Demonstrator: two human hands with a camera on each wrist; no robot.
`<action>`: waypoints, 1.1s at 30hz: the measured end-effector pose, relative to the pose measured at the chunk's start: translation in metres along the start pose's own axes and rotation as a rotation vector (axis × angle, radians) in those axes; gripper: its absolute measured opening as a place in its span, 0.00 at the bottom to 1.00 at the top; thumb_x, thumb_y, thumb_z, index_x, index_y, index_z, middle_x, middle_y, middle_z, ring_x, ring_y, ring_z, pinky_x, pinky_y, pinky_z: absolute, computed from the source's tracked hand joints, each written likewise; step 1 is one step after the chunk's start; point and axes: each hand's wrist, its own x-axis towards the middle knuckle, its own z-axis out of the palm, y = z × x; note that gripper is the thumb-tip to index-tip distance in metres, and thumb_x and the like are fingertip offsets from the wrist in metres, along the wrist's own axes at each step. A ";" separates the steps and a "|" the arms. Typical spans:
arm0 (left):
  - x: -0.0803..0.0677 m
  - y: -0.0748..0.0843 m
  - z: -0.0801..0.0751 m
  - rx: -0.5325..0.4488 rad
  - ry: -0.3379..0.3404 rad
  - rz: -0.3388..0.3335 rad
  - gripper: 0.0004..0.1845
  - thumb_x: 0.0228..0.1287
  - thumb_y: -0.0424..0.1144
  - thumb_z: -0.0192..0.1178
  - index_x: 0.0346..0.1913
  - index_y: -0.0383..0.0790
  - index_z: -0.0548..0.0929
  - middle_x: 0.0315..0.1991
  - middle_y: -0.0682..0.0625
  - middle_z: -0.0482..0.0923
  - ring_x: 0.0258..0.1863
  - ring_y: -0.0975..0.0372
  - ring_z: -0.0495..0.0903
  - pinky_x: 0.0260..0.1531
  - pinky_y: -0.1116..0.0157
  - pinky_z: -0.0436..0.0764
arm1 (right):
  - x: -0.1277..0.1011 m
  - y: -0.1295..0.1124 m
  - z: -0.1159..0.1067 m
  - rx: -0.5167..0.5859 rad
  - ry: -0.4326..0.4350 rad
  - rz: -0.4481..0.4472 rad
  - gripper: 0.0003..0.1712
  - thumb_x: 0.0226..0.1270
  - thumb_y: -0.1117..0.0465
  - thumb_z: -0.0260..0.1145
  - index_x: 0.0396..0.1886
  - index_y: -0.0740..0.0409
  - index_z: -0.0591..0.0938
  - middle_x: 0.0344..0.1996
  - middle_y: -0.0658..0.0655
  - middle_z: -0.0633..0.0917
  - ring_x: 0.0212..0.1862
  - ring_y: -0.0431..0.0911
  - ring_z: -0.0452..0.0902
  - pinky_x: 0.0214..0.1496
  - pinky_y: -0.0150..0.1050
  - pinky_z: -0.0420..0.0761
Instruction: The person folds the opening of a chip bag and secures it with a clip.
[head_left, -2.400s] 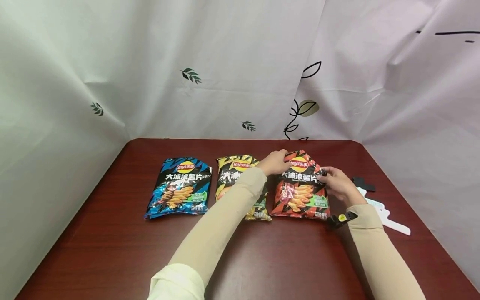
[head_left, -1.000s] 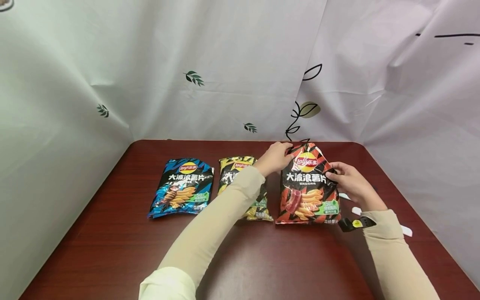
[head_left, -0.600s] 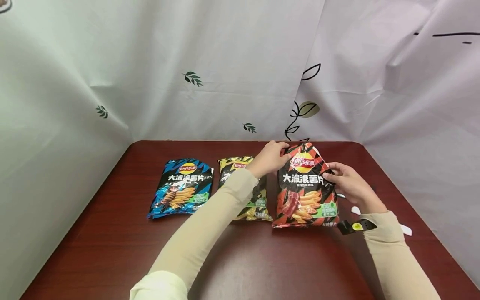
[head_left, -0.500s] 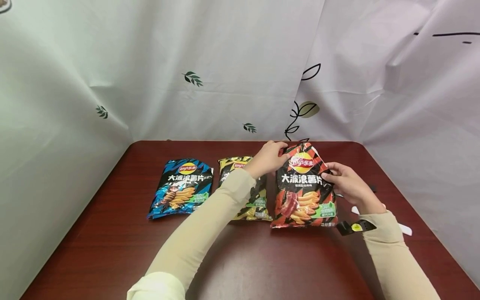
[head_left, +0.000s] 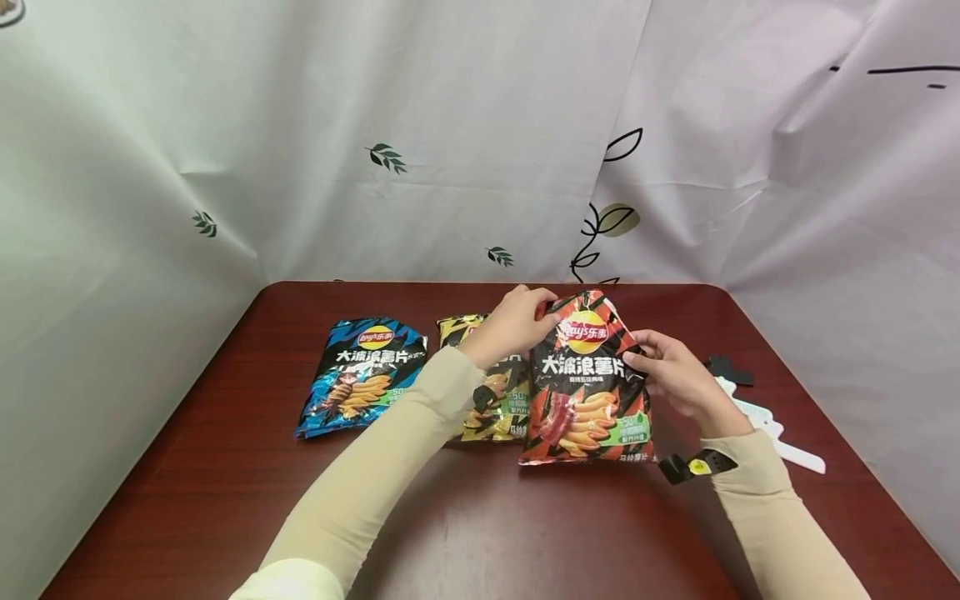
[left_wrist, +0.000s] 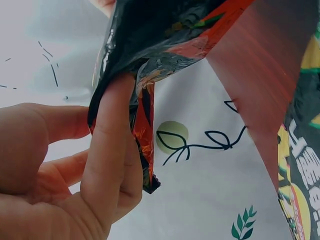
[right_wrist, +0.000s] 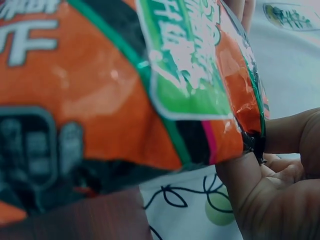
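A red and black bag of potato chips (head_left: 585, 400) stands tilted up in front of me. At its upper left corner my left hand (head_left: 513, 323) pinches the film; the left wrist view shows the fingers (left_wrist: 111, 142) on both sides of the edge. My right hand (head_left: 675, 377) grips the upper right edge, thumb in front. In the right wrist view that hand (right_wrist: 277, 197) pinches the bag's side. Whether its lower edge touches the table cannot be told. A yellow chip bag (head_left: 516, 398) lies just left, partly hidden by my left arm and the red bag.
A blue chip bag (head_left: 365, 367) lies further left on the dark red table (head_left: 202, 492). Right of my right hand are a flat white object (head_left: 798, 457) and a small black piece (head_left: 729, 371). A white patterned curtain (head_left: 450, 192) surrounds the back and sides.
Both hands have carried the red chip bag left and slightly toward me, up to the yellow bag's right edge. More of the white object shows. The blue bag has stayed put.
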 end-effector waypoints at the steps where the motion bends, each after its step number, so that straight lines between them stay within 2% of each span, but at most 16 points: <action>1: -0.001 -0.001 -0.001 0.003 0.002 0.001 0.24 0.73 0.45 0.51 0.68 0.45 0.69 0.51 0.44 0.68 0.22 0.57 0.76 0.20 0.69 0.79 | 0.000 0.000 0.002 0.000 0.001 -0.002 0.19 0.74 0.61 0.54 0.58 0.64 0.63 0.35 0.42 0.81 0.35 0.37 0.83 0.34 0.40 0.84; 5: -0.007 -0.005 -0.005 0.025 0.008 -0.001 0.23 0.73 0.45 0.51 0.68 0.46 0.69 0.48 0.46 0.68 0.23 0.57 0.78 0.23 0.69 0.78 | 0.002 0.000 0.009 0.009 -0.003 -0.009 0.19 0.74 0.63 0.53 0.59 0.66 0.62 0.35 0.43 0.80 0.34 0.37 0.83 0.34 0.40 0.84; 7: -0.010 -0.006 -0.008 0.022 0.008 -0.008 0.23 0.72 0.45 0.52 0.68 0.46 0.69 0.50 0.46 0.68 0.20 0.56 0.79 0.24 0.68 0.79 | 0.004 -0.001 0.012 0.016 -0.008 -0.010 0.19 0.74 0.64 0.53 0.59 0.66 0.62 0.36 0.43 0.80 0.35 0.37 0.82 0.34 0.40 0.84; 11: -0.015 -0.010 -0.011 0.022 0.015 -0.005 0.24 0.72 0.46 0.52 0.68 0.46 0.69 0.49 0.45 0.68 0.21 0.57 0.76 0.23 0.65 0.81 | 0.005 -0.001 0.019 0.017 -0.011 -0.004 0.19 0.74 0.64 0.53 0.59 0.66 0.63 0.35 0.44 0.80 0.33 0.37 0.82 0.33 0.39 0.84; 18: -0.024 -0.019 -0.017 0.031 0.042 0.001 0.22 0.72 0.46 0.53 0.65 0.45 0.71 0.46 0.45 0.69 0.38 0.58 0.71 0.21 0.67 0.78 | 0.007 -0.003 0.031 0.029 -0.017 0.004 0.21 0.73 0.63 0.55 0.60 0.68 0.62 0.34 0.46 0.80 0.32 0.37 0.81 0.32 0.37 0.83; 25: -0.031 -0.027 -0.022 0.035 0.057 -0.022 0.21 0.71 0.46 0.54 0.64 0.46 0.73 0.47 0.45 0.70 0.35 0.56 0.74 0.20 0.67 0.80 | 0.011 -0.001 0.042 0.040 -0.014 0.012 0.22 0.73 0.63 0.55 0.61 0.68 0.63 0.35 0.46 0.80 0.33 0.38 0.82 0.34 0.39 0.84; 28: -0.033 -0.030 -0.022 0.035 0.060 -0.028 0.21 0.71 0.46 0.54 0.63 0.46 0.73 0.47 0.45 0.70 0.37 0.56 0.72 0.19 0.65 0.80 | 0.013 0.002 0.046 0.053 -0.018 0.020 0.21 0.73 0.63 0.55 0.61 0.67 0.63 0.35 0.46 0.80 0.33 0.38 0.82 0.34 0.38 0.83; 33: -0.034 -0.036 -0.023 0.082 0.071 -0.014 0.21 0.71 0.47 0.54 0.62 0.45 0.74 0.43 0.46 0.70 0.39 0.57 0.69 0.28 0.64 0.76 | 0.016 0.005 0.051 0.065 -0.035 0.028 0.22 0.73 0.63 0.55 0.61 0.67 0.63 0.36 0.47 0.80 0.34 0.38 0.82 0.35 0.38 0.84</action>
